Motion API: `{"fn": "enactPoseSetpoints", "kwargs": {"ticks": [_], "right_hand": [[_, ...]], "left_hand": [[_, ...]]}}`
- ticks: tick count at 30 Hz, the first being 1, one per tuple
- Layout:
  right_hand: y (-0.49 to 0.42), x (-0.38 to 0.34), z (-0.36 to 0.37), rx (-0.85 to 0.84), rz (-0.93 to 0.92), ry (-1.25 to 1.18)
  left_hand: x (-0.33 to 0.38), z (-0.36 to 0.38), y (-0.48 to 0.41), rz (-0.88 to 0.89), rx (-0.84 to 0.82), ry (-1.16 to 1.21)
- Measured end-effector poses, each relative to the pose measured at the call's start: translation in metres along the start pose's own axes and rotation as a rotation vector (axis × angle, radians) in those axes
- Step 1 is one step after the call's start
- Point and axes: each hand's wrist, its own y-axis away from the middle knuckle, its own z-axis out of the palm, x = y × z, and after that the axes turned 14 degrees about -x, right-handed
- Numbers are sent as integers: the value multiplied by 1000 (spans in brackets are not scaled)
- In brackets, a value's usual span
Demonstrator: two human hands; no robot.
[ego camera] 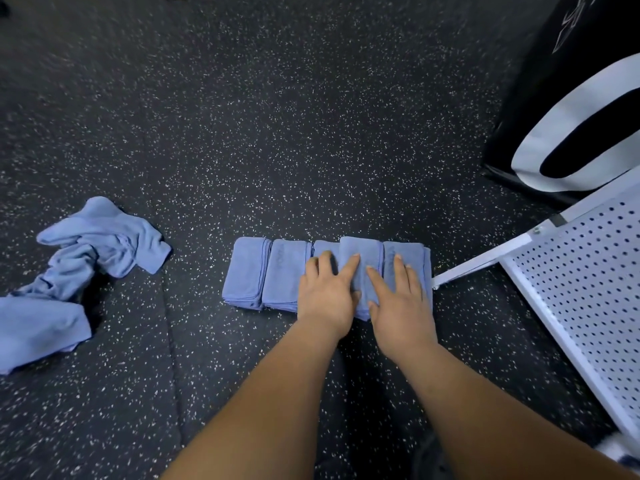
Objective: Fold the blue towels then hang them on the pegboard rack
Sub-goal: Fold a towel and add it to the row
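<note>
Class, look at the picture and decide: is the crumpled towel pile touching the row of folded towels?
Apart. The head view shows a strip of speckled floor between the crumpled pile and the left end of the row.

Two bare forearms [277,393], bare left hand [325,296], bare right hand [401,303], short plain fingernails [398,258]

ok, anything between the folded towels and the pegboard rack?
Nothing visible. The row of folded towels ends right beside a white bar of the pegboard rack, with only floor between. The left hand and right hand lie flat on that row. The unfolded towels sit off to the left, out of the path.
</note>
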Motion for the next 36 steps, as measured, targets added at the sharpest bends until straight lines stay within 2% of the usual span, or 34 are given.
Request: {"fn": "enactPoseSetpoints", "kwargs": {"ticks": [8, 12, 16, 23, 29, 36], "right_hand": [[27, -29, -33, -14, 41, -17], [43, -56, -46, -65, 44, -32], [57, -100, -58, -85, -7, -34], [90, -207, -73, -104, -233, 55], [118, -291, -58, -152, -365, 146], [113, -360, -20, -246, -455, 203]], "left_hand": [[-9, -22, 29, 34, 26, 180], [-22, -43, 64, -27, 14, 174], [-51, -65, 112, -107, 13, 72], [-128, -95, 216, -278, 60, 52], [-212, -99, 297, -441, 99, 105], [-298, -95, 332, -557, 98, 100]]}}
